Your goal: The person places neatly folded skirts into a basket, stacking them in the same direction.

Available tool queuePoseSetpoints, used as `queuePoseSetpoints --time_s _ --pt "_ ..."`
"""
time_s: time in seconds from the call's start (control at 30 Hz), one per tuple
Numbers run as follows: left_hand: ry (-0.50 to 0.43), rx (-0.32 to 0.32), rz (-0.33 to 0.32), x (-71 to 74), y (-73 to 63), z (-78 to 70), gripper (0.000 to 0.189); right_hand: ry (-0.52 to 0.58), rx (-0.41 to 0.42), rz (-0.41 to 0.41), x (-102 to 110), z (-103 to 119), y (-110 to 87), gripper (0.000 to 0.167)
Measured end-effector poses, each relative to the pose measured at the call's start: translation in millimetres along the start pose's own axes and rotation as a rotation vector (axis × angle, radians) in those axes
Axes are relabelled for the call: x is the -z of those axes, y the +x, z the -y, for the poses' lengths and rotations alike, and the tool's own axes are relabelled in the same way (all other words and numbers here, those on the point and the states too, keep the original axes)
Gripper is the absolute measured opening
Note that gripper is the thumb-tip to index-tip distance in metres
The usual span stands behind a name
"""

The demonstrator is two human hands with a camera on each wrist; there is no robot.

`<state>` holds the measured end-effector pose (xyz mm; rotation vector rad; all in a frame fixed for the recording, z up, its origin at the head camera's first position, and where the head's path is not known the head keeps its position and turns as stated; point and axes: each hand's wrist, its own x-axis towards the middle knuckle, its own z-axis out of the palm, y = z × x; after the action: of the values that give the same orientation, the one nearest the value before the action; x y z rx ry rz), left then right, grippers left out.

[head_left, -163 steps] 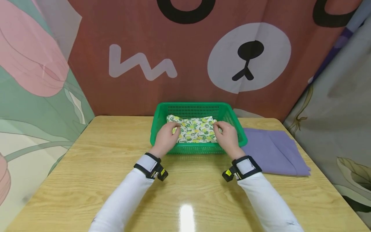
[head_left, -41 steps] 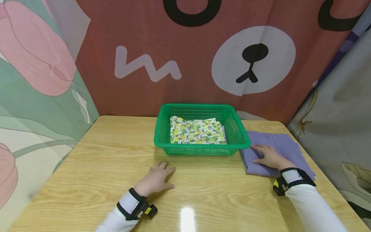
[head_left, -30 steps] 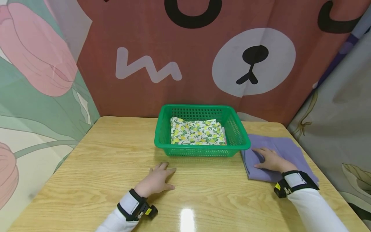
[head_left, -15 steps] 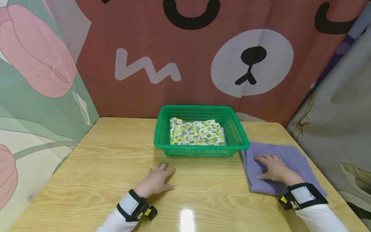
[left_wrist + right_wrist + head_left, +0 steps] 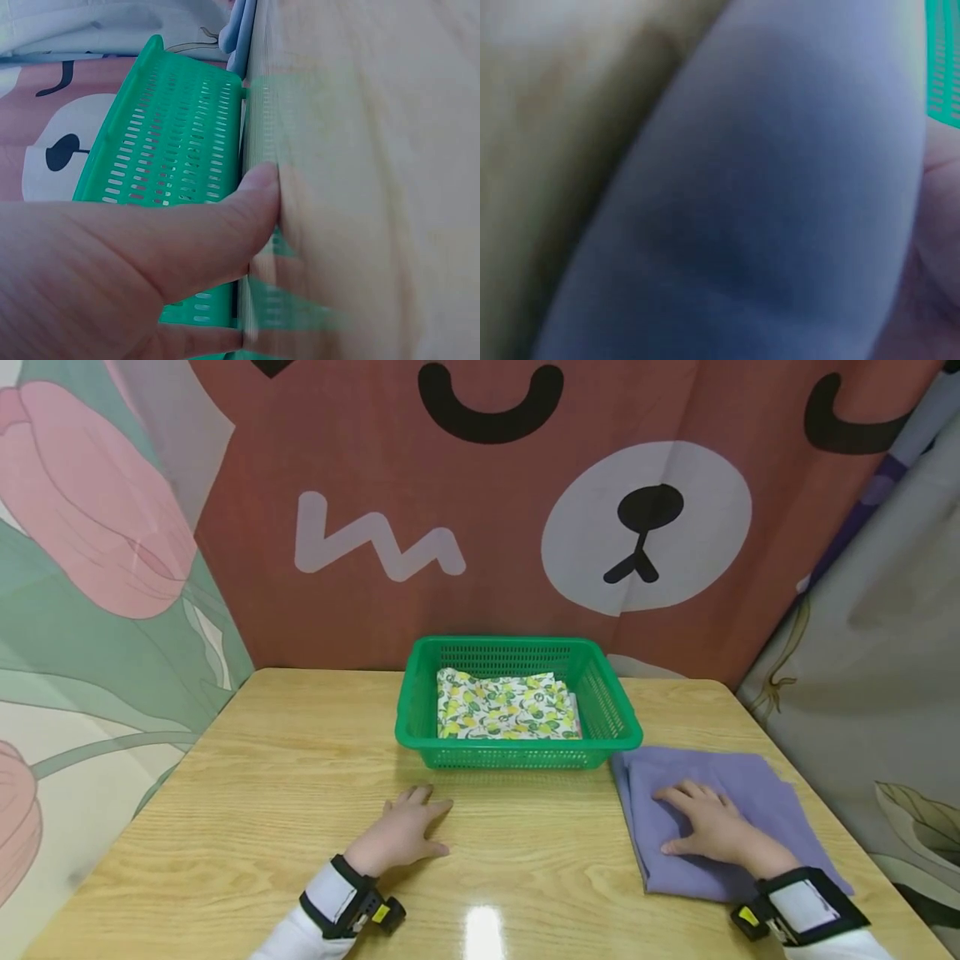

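Note:
A folded purple cloth (image 5: pixel 738 777) lies on the right of the table, its left edge showing stacked layers. My right hand (image 5: pixel 716 831) rests flat on top of it with fingers spread. In the right wrist view the cloth (image 5: pixel 765 187) fills most of the picture, blurred, with part of my hand at the right edge. My left hand (image 5: pixel 401 831) rests on the bare wood in front of the basket, its fingers spread and holding nothing. In the left wrist view its thumb (image 5: pixel 217 225) touches the table.
A green plastic basket (image 5: pixel 517 752) stands at the back middle of the table (image 5: pixel 285 793). Inside it lies a folded lemon-print cloth (image 5: pixel 506 706). A brown bear-print curtain (image 5: pixel 495 527) hangs right behind the table, and patterned fabric hangs on both sides.
Earlier, both hands were at the lemon-print cloth inside the basket. Since then my right hand has moved onto the purple cloth, which has slid toward me with it. My left hand has lately stayed put.

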<state>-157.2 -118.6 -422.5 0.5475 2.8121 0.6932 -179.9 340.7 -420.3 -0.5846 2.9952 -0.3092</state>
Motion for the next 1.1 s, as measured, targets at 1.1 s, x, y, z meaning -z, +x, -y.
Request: queuePoseSetpoints --time_s 1.1 --pt "0.000 0.014 0.019 1.3 0.4 -0.5 0.064 0.058 0.162 0.120 -11.8 46.8 -5.6 0.091"
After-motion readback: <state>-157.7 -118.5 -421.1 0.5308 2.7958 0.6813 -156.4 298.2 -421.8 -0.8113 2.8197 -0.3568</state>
